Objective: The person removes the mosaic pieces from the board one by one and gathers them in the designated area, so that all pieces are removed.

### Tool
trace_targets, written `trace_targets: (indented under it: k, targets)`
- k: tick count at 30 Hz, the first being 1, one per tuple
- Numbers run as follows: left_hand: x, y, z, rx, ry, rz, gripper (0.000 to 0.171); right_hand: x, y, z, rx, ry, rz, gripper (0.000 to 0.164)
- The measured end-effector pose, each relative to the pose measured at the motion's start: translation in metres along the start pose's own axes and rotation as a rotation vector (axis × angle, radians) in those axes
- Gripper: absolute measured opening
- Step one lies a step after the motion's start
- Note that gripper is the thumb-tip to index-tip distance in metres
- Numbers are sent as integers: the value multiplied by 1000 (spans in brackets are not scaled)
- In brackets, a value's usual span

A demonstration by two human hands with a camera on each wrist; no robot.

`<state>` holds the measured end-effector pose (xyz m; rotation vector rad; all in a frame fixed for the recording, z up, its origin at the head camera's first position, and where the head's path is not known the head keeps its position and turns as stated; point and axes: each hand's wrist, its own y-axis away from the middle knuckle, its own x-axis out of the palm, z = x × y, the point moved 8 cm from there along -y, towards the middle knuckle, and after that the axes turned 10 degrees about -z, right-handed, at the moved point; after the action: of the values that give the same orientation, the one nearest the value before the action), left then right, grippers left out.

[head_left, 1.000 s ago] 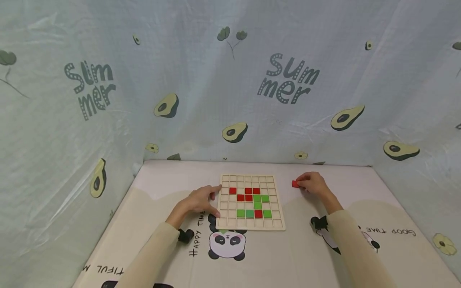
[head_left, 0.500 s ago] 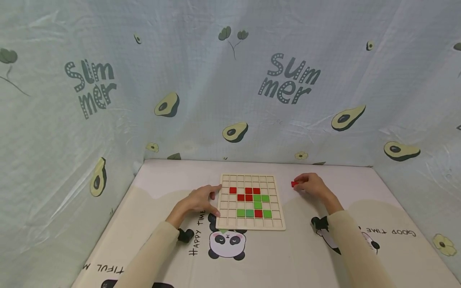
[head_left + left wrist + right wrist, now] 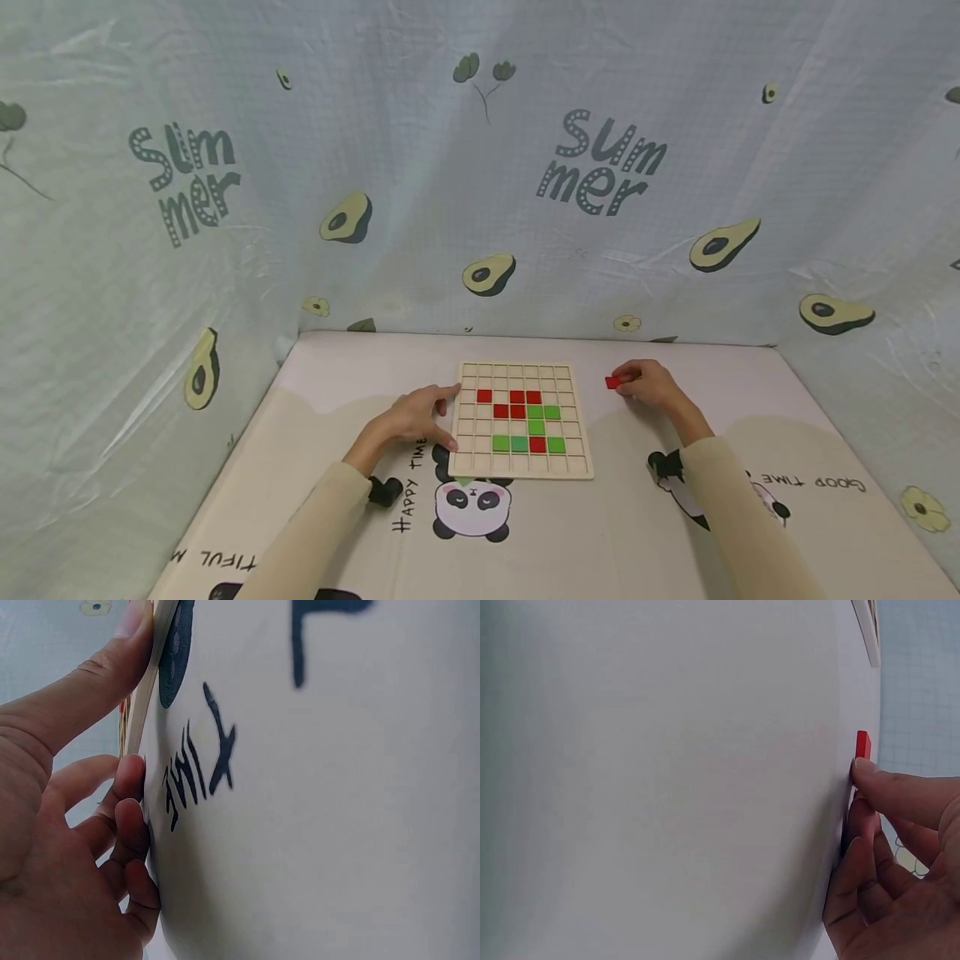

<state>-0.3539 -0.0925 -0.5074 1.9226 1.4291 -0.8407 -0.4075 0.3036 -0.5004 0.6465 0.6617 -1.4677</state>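
Only the head view shows 2 hands: left (image 3: 412,414) spread against the board (image 3: 502,427), right (image 3: 654,386) pinching a red tile (image 3: 612,382).

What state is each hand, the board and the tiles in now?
Board: lying flat, partly filled
Red tiles: six, in cells
Green tiles: six, in cells, one bluer
Loose red tile: right of the board; table contact unclear
Left hand: touching the board's left edge
Right hand: pinching the loose red tile
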Motion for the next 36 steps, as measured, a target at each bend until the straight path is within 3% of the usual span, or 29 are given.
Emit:
trace_targets:
  k: [17, 28, 36]
  targets:
    - [-2, -1, -2, 10, -5, 7, 110, -6, 1, -1, 38, -24, -11, 46]
    - [-3, -3, -3, 19, -14, 5, 111, -15, -3, 20, -32, -5, -125, 38]
    - [-1, 0, -2, 35, -39, 23, 110, -6, -3, 51, -130, 6, -153, 33]
